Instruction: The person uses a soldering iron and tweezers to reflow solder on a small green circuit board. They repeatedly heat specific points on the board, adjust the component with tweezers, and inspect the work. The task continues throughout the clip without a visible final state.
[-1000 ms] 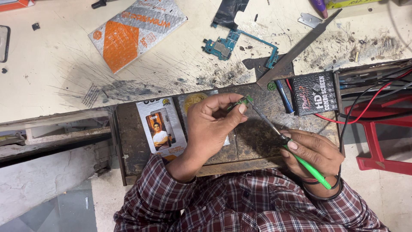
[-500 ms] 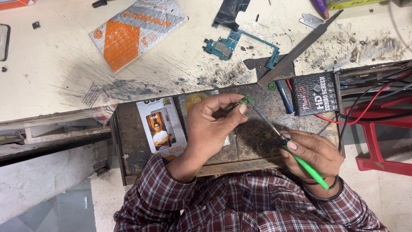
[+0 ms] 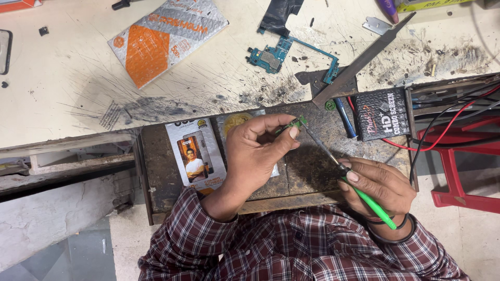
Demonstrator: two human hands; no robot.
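Your left hand (image 3: 255,151) pinches a small green component (image 3: 298,123) between thumb and forefinger, holding it over the dark wooden drawer (image 3: 312,166) that juts out below the counter (image 3: 67,78). Your right hand (image 3: 377,187) is closed around the green handle of a soldering iron (image 3: 346,179), which it grips like a pen; the thin metal shaft runs from that hand toward 10 o'clock, and its tip meets the component at your left fingertips. So the component sits at 2 o'clock from your left hand and well up at 10 o'clock from your right.

Under your left wrist, at 8 o'clock, lies a printed phone-accessory card (image 3: 195,156). At 1 o'clock from your right hand, a black embossed box (image 3: 383,114) rests at the drawer's edge, with a blue pen (image 3: 345,118) just beside it and red and black wires (image 3: 448,130) trailing to the right. On the counter at 12 o'clock lie a blue-green phone circuit board (image 3: 271,54), a long flat metal file (image 3: 364,60) set diagonally, and, farther toward 10 o'clock, an orange and silver padded pouch (image 3: 166,36).
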